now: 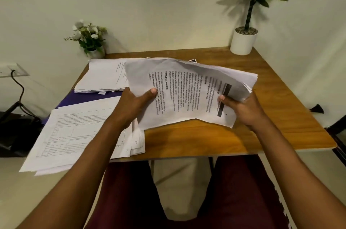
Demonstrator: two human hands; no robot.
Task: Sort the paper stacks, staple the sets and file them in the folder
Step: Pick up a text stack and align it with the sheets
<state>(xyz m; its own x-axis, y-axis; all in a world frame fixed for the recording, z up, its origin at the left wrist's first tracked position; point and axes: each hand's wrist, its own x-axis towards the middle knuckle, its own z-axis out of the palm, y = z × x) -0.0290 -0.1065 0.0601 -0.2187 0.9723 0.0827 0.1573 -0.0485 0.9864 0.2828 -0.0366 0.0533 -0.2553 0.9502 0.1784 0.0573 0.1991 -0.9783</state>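
White printed sheets, a loose bundle (pixel 187 88), are held above the counter (pixel 271 120) between both hands, so the job looks to be in its sorting stage. The left hand (pixel 134 103) grips the bundle's near left edge and the right hand (pixel 241 108) grips its right end. The page edges are fanned and uneven at that end, and the top sheet is bowed upward.

Just left of the hands, a near stack (pixel 74 135) of form pages lies spread out and overhangs the counter's front corner. Beyond it a strip of the purple folder (pixel 82 97) shows, lying flat, with a far stack (pixel 103 76) resting over its back part. No stapler is in view and I can make out no staple in any set. Nothing seems filed, so stapling and filing are probably all still to do.

Each hand has its thumb pressed on top of the paper and its fingers tucked out of sight underneath. Both forearms reach forward from the lap, the left one crossing over the near stack.
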